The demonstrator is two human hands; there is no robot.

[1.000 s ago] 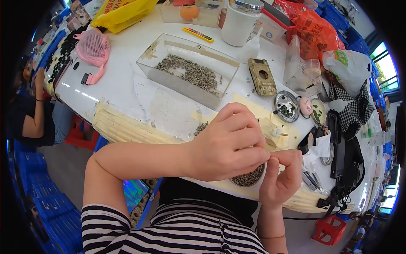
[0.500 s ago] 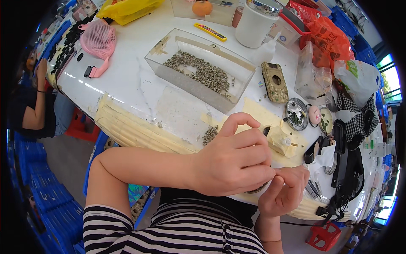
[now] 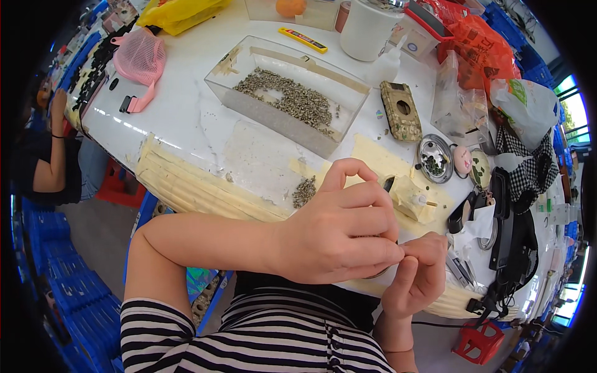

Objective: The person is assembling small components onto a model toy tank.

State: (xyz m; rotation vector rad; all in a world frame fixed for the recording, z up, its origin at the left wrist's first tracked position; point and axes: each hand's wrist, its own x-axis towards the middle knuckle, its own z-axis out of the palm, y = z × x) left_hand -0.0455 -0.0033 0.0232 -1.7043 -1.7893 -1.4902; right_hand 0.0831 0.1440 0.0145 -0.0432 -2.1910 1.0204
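Both my hands meet over the near edge of the table. My left hand (image 3: 339, 230) is curled, its fingertips closed against those of my right hand (image 3: 416, 273), which is pinched as well. Whatever lies between the fingertips is too small or hidden to name. Under my left hand the edge of a round thing (image 3: 380, 272) shows, mostly covered. Beside my left hand lies a small heap of tiny grey-brown parts (image 3: 304, 192). Just beyond the hands sits a cream-coloured wrapped lump with a thin stick (image 3: 415, 198).
Farther back stand a clear box (image 3: 289, 129) of many small parts, a camouflage toy tank hull (image 3: 401, 112) and a metal dish (image 3: 435, 160) with dark green bits. Tweezers (image 3: 460, 271) and a black strap (image 3: 522, 248) lie right. A co-worker's arm (image 3: 57, 149) is far left.
The view has shifted slightly, so the table things appear a little higher and to the left. My hands stay together in nearly the same pose.
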